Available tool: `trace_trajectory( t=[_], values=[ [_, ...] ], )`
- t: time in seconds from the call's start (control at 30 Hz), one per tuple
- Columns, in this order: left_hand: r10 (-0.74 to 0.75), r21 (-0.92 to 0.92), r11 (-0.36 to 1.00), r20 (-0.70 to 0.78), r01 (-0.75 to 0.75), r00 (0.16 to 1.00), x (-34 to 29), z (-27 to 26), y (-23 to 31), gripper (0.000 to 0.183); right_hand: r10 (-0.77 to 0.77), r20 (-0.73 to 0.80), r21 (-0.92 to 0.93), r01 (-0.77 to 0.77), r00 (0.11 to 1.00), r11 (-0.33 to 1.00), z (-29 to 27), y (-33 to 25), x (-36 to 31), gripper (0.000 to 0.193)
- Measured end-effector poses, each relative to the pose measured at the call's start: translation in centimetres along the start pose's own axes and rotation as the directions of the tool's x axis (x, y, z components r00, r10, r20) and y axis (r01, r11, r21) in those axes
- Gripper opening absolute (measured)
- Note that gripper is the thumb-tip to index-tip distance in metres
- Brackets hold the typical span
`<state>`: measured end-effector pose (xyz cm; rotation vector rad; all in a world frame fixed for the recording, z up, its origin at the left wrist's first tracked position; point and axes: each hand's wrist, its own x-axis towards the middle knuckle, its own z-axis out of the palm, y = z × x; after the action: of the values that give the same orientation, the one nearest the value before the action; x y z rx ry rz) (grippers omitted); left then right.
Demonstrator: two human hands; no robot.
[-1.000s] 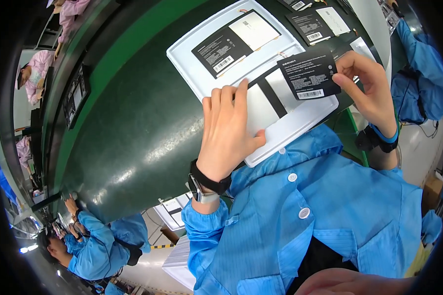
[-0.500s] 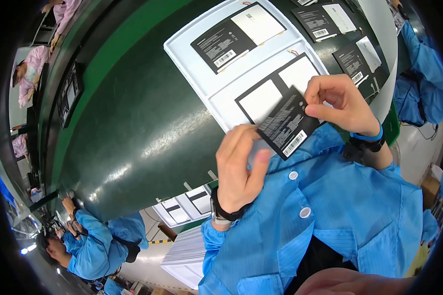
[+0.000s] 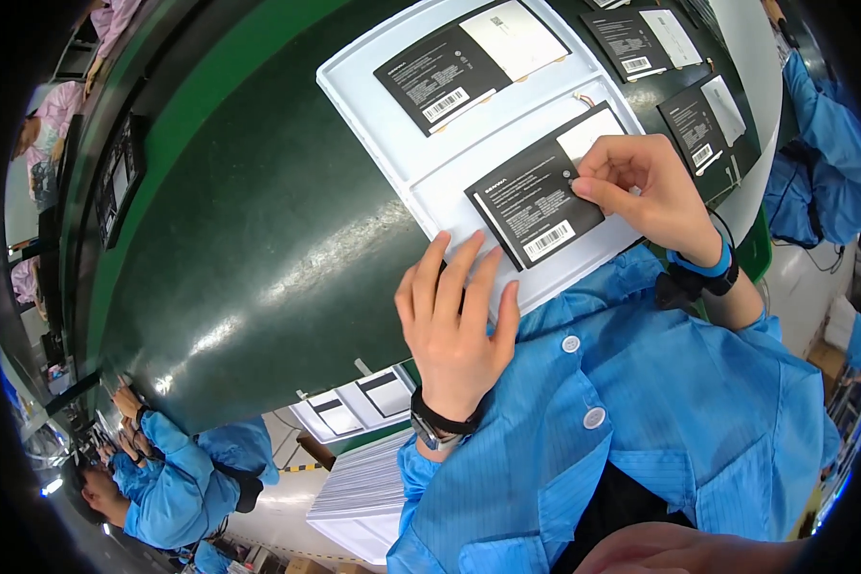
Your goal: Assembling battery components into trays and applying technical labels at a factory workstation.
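A black label (image 3: 531,212) with white print and a barcode lies over the left part of a flat battery pack (image 3: 591,132) in the near compartment of a white tray (image 3: 392,153). My right hand (image 3: 649,196) pinches the label's right edge between thumb and forefinger. Whether that edge touches the pack is hidden by the fingers. Beside the tray's near left corner, my left hand (image 3: 457,320) is open, fingers spread, holding nothing. In the far compartment sits a second battery pack (image 3: 517,40), half black label and half white.
Several labelled battery packs (image 3: 703,124) lie on the green work surface (image 3: 287,210) right of the tray. Below its near edge are a white tray with packs (image 3: 364,400) and a stack of white trays (image 3: 364,488). A co-worker in blue (image 3: 187,478) is at lower left.
The label went from tilted in the air between both hands to lying over the pack's left part. My left hand let go and moved down-left, fingers spreading. My right hand still pinches the edge.
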<state>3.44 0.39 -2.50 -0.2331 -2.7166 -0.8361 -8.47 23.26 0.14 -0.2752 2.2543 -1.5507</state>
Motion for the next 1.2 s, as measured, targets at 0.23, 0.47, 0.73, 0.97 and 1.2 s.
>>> trace_trajectory(
  t=[0.23, 0.47, 0.73, 0.97, 1.2],
  values=[
    [-0.015, 0.044, 0.999, 0.023, 0.014, 1.000, -1.2, 1.5, -0.3, 0.041, 0.052, -0.007, -0.062, -0.052, 0.999, 0.997, 0.2, 0.4, -0.2, 0.012],
    [-0.028, 0.041, 0.999, 0.014, 0.027, 1.000, -1.2, 1.4, -0.3, 0.042, 0.053, -0.025, -0.032, -0.054, 0.998, 0.998, 0.8, 0.3, -0.2, 0.012],
    [-0.027, 0.047, 0.999, 0.018, 0.026, 0.999, -1.1, 1.4, -0.4, 0.041, 0.049, -0.025, -0.061, -0.050, 0.999, 0.997, 0.7, 0.4, -0.3, 0.013],
    [-0.026, 0.050, 0.998, 0.021, 0.025, 0.999, -1.1, 1.3, -0.2, 0.040, 0.039, -0.060, -0.084, -0.044, 0.997, 0.995, 1.0, 0.5, -0.4, 0.012],
    [-0.023, 0.057, 0.998, 0.020, 0.022, 1.000, -1.2, 1.3, -0.3, 0.040, 0.047, -0.046, -0.082, -0.051, 0.998, 0.995, 0.9, 0.5, -0.4, 0.012]
  ],
)
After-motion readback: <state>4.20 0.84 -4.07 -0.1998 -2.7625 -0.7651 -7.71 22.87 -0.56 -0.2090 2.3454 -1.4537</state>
